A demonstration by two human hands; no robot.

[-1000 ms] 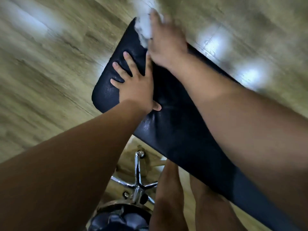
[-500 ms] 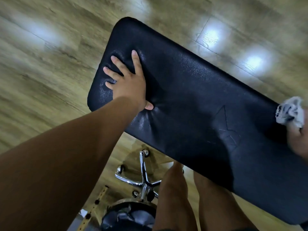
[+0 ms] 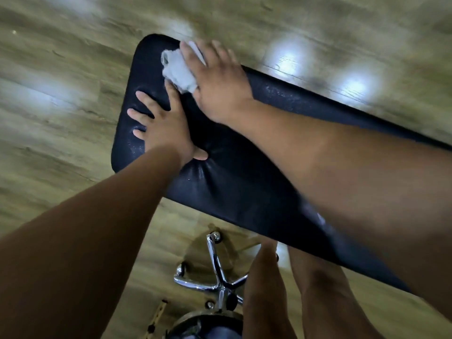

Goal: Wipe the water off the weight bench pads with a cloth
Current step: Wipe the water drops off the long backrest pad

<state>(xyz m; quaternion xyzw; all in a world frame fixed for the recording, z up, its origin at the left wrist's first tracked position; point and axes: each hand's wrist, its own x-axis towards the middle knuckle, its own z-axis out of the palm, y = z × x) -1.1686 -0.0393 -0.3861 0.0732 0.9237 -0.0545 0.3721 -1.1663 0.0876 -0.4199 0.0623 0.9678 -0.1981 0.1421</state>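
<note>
A long black padded bench pad (image 3: 239,187) runs from the upper middle to the lower right, with fine water droplets on its surface. My left hand (image 3: 161,128) lies flat on the pad's near end, fingers spread and pressing down. A crumpled white cloth (image 3: 177,69) sits at the pad's far corner, partly under my right hand (image 3: 217,81). That hand presses the cloth against the pad with its fingers stretched over it. My right forearm crosses above much of the pad and hides part of it.
Wood-look flooring (image 3: 61,94) surrounds the bench, with bright light reflections at the upper right. A chrome star-shaped stool base with castors (image 3: 217,277) stands below the pad's near edge. My bare legs (image 3: 266,289) are beside it.
My right hand has swept the cloth from the pad's right part back to its far left corner. My left hand has stayed pressed on the pad's end.
</note>
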